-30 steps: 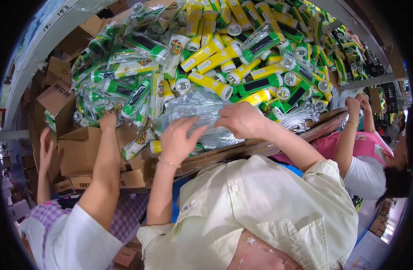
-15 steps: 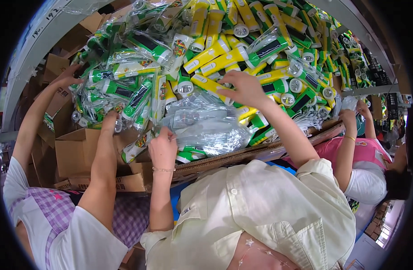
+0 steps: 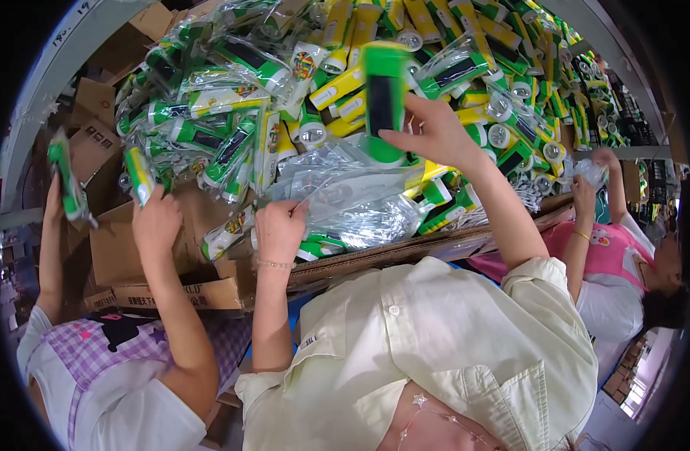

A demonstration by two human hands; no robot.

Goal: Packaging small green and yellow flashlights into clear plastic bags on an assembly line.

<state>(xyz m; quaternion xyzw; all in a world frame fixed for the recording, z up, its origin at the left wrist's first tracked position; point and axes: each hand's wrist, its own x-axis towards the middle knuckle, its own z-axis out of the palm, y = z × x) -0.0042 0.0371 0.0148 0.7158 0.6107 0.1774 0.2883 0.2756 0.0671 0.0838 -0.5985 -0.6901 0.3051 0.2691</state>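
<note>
My right hand point(image 3: 442, 135) is closed on a green flashlight point(image 3: 384, 98) with a dark panel along its side, upright and blurred by motion above the pile. Its fingers and thumb grip the lower half. To the left, my left hand point(image 3: 279, 233) pinches the edge of a clear plastic bag point(image 3: 352, 189). The bag stretches to the right, over a stack of shiny clear bags point(image 3: 367, 225). Yellow, green and white flashlights point(image 3: 337, 89) lie heaped just beyond both hands.
Bagged flashlights point(image 3: 228, 146) are piled at the left. A co-worker there lifts a bagged flashlight point(image 3: 68, 177) and a yellow one point(image 3: 140, 174) over an open carton point(image 3: 127, 248). Another co-worker at the right handles clear plastic point(image 3: 589, 173). A cardboard edge point(image 3: 405, 252) borders the pile.
My right hand has taken the flashlight from the pile and raised it. My left hand has pulled up a bag's edge. The left co-worker's hands have risen from the pile with flashlights.
</note>
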